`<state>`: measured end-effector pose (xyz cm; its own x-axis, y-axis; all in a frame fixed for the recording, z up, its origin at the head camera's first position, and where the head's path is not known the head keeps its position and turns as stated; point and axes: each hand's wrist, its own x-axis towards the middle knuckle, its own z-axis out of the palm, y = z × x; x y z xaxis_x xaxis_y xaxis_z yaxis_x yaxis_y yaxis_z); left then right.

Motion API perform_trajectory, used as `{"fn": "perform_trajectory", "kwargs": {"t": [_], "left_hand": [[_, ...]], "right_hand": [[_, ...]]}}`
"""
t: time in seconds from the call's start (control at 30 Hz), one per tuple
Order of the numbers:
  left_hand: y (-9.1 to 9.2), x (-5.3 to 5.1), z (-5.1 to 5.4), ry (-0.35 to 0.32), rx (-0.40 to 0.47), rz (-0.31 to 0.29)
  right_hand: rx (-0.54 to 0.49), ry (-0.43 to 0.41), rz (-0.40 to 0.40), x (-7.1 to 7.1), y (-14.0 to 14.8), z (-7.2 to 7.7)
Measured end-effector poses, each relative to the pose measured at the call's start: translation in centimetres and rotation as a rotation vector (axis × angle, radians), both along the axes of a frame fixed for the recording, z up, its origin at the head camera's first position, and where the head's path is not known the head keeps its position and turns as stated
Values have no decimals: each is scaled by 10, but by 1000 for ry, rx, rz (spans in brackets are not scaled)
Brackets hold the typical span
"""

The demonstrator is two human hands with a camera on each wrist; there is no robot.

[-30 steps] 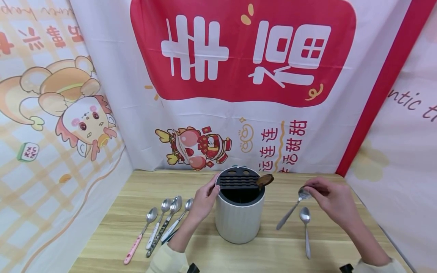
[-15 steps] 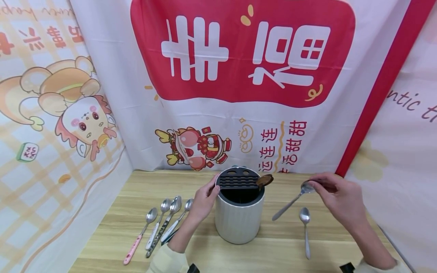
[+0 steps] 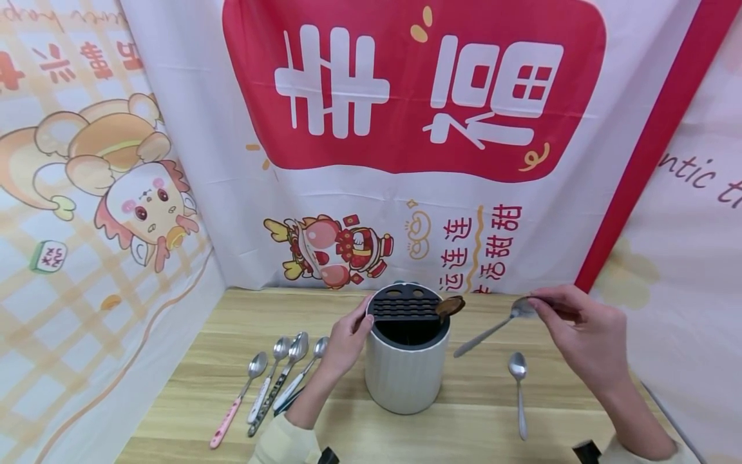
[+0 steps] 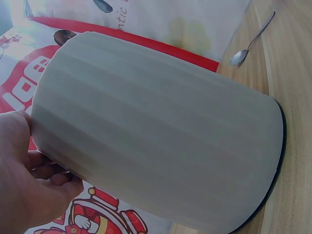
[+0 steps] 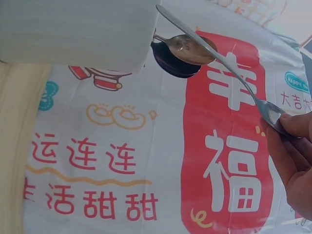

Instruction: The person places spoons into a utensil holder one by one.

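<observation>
A white ribbed utensil holder (image 3: 406,380) with a black slotted top stands upright at the middle of the table. The left hand (image 3: 346,341) grips its upper left rim; in the left wrist view that hand (image 4: 34,180) has its fingers curled at the holder's edge. Brown spoon heads (image 3: 450,306) stick out of the holder's right side. Right of the holder, the right hand (image 3: 588,338) pinches a metal spoon (image 3: 485,335) by its bowl, the handle pointing down toward the holder. In the right wrist view the thumb and fingers of the hand (image 5: 292,151) hold the bowl end.
A silver spoon (image 3: 518,393) lies on the table (image 3: 475,438) at the right. Several spoons lie at the left, among them one with a pink handle (image 3: 227,422), partly behind the left forearm. Printed cloths (image 3: 406,193) hang behind and at both sides.
The right hand has risen and moved slightly right with its spoon, whose handle now lies flatter, its tip higher and closer to the holder. The left hand and holder have stayed put.
</observation>
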<state>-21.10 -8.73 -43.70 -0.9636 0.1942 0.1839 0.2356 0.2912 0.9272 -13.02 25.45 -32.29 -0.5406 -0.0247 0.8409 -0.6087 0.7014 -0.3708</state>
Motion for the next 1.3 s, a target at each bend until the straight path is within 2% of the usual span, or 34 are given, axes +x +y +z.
{"fn": "perform_trajectory", "kwargs": {"t": [0.4,0.6,0.73,1.07,1.3], "left_hand": [[0,-2,-2,3,2,-4],[0,-2,-2,3,4,-5],[1,-3,-3,8,4,-8],[1,-2,-2,1,3,3],[1,-1,-1,1,4,13]], "right_hand": [[-66,39,19,0,-14,8],[-81,24,16,-2,-21,11],[-83,62,24,-5,-25,10],[16,189,48,-13,-38,-1],[111,188,49,-14,-50,-8]]}}
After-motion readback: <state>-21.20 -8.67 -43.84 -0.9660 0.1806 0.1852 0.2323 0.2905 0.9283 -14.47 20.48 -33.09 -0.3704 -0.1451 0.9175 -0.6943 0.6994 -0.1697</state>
